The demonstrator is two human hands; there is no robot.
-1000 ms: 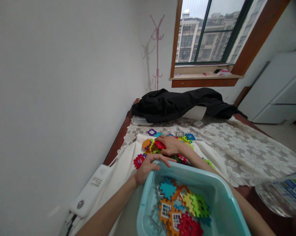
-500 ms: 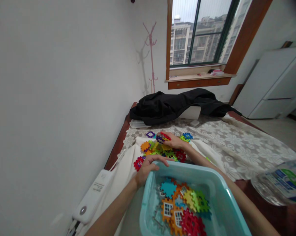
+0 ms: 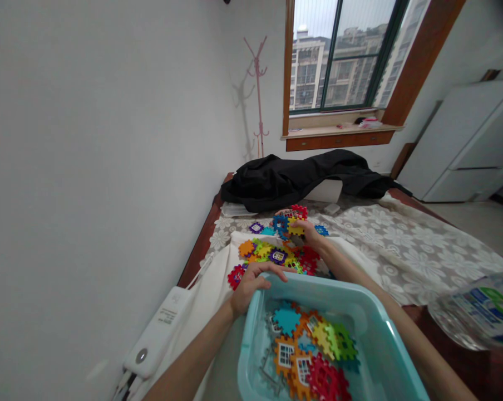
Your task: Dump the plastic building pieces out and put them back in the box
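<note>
Head cam – R hand (image 3: pixel 307 234) w/ tiles (image 3: pixel 291 220) (lifted)

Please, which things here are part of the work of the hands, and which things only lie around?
In the work: left hand on the teal basin; right hand lifting some toy tiles; loose tiles on the cloth; tiles in the basin.

Lying about: black jacket, power bank, plastic bottle, coat stand.

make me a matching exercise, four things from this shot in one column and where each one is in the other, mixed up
1. left hand
2. right hand
3. black garment
4. water bottle

a. at the right edge of the view
b. on the rim of the teal basin
c. at the far end of the lace cloth
d. holding a bunch of toy tiles

Pairs: 1-b, 2-d, 3-c, 4-a
</note>
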